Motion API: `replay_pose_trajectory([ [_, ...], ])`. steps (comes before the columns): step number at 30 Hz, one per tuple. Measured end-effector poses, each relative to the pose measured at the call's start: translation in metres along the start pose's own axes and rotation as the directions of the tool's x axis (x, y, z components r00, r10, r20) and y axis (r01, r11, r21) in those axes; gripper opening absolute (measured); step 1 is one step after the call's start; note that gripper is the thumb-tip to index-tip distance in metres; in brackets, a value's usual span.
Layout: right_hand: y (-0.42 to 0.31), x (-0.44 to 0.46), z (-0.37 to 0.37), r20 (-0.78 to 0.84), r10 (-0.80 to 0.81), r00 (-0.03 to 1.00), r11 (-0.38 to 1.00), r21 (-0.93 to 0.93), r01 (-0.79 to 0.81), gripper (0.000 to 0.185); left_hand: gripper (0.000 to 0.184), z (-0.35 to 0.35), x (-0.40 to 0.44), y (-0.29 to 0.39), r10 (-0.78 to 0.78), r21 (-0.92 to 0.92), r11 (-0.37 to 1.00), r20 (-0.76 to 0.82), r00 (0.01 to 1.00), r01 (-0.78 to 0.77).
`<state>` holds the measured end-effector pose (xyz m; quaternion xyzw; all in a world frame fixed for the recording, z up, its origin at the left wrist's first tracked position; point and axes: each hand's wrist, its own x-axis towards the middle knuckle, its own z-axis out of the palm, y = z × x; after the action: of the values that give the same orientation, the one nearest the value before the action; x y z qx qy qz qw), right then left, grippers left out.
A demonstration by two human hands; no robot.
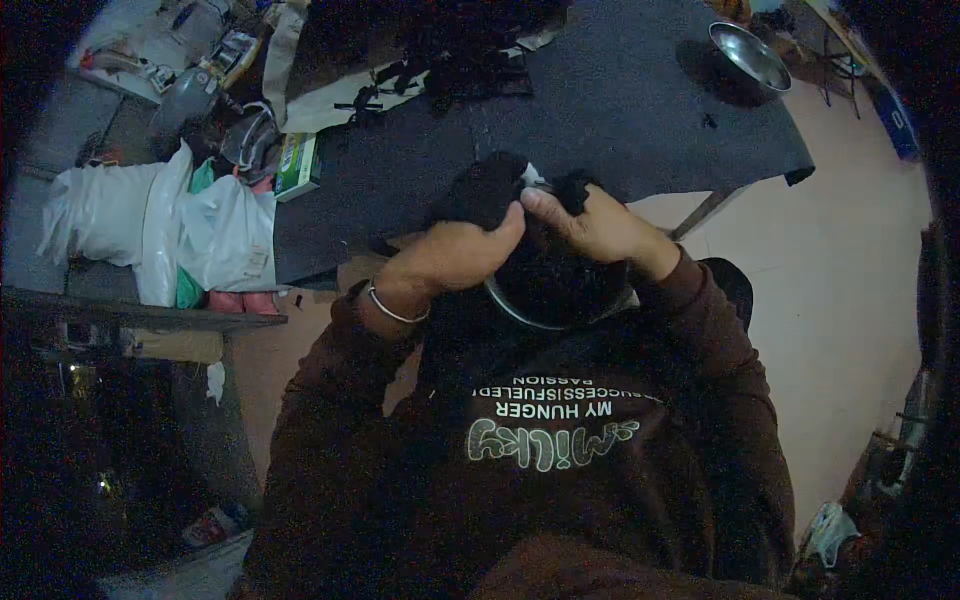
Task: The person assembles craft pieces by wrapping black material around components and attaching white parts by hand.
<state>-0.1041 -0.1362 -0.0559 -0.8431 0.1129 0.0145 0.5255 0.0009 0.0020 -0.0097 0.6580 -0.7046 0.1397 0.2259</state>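
My left hand (455,252), with a metal bangle at the wrist, is closed around a bunched piece of black cloth (485,190). My right hand (605,225) is closed on the right part of that dark bundle, and the two thumbs nearly meet. Between the fingertips shows a small whitish piece (533,178); its kind I cannot make out. Below both hands, at my lap, is the curved metal rim (520,318) of a round dish or bowl. Its inside is dark, so the contents cannot be told.
A dark-covered table (400,180) stretches ahead, with a heap of black pieces (450,75) at its far side. A shiny steel bowl (750,57) sits at the far right. White plastic bags (215,225) and a green box (297,167) lie to the left.
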Motion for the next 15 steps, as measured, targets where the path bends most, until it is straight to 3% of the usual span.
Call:
replay_pose_trajectory([
  [1, 0.006, 0.003, 0.005, -0.002, -0.003, 1.0, 1.0, -0.003, 0.003, 0.044, 0.027, -0.004, 0.005, 0.003, 0.161, 0.156, 0.978, -0.117, 0.98, -0.142],
  [2, 0.008, 0.006, 0.009, -0.023, -0.038, 0.999, 0.998, 0.053, 0.039, 0.043, 0.028, -0.018, 0.014, 0.011, -0.033, 0.119, 0.993, 0.45, 0.892, -0.024],
  [3, 0.007, 0.007, 0.012, -0.045, -0.072, 0.996, 0.991, 0.108, 0.077, 0.042, 0.029, -0.028, 0.018, 0.015, -0.183, 0.155, 0.983, 0.861, 0.475, 0.099],
  [4, 0.004, 0.004, 0.011, -0.046, -0.08, 0.996, 0.991, 0.102, 0.085, 0.042, 0.029, -0.027, 0.014, 0.012, -0.189, 0.161, 0.982, 0.856, 0.481, 0.099],
  [5, -0.009, -0.004, 0.01, -0.059, -0.141, 0.988, 0.979, 0.139, 0.148, 0.041, 0.033, -0.02, 0.005, 0.006, -0.124, 0.111, 0.992, 0.815, 0.566, 0.058],
  [7, -0.015, -0.005, 0.005, -0.084, -0.209, 0.974, 0.96, 0.171, 0.221, 0.04, 0.039, -0.009, -0.011, -0.008, -0.055, 0.071, 0.997, 0.761, 0.646, 0.001],
  [9, 0.002, -0.002, -0.006, 0.019, -0.004, 1.0, 0.999, 0.051, 0.003, 0.038, 0.04, -0.004, -0.017, -0.015, -0.164, 0.048, 0.982, 0.705, 0.69, 0.184],
  [10, 0.019, 0.001, -0.011, -0.019, 0.091, 0.996, 0.996, -0.002, -0.091, 0.04, 0.04, -0.004, -0.016, -0.017, -0.204, 0.035, 0.968, 0.684, 0.7, 0.248],
  [11, 0.01, -0.003, -0.019, -0.019, 0.086, 0.996, 0.996, -0.009, -0.086, 0.04, 0.054, -0.008, -0.004, -0.02, -0.402, 0.082, 0.868, 0.694, 0.597, 0.49],
  [13, -0.011, -0.016, -0.036, -0.056, -0.085, 0.995, 0.987, 0.13, 0.092, 0.041, 0.062, -0.032, 0.038, -0.012, -0.632, 0.231, 0.593, 0.727, 0.269, 0.772],
  [14, -0.011, -0.017, -0.035, -0.099, -0.077, 0.992, 0.978, 0.186, 0.094, 0.04, 0.06, -0.008, 0.03, -0.039, -0.622, 0.134, 0.73, 0.538, 0.57, 0.67],
  [15, -0.01, -0.016, -0.036, -0.105, -0.08, 0.991, 0.977, 0.187, 0.099, 0.04, 0.057, 0.015, 0.025, -0.066, -0.522, 0.083, 0.849, 0.288, 0.803, 0.522],
])
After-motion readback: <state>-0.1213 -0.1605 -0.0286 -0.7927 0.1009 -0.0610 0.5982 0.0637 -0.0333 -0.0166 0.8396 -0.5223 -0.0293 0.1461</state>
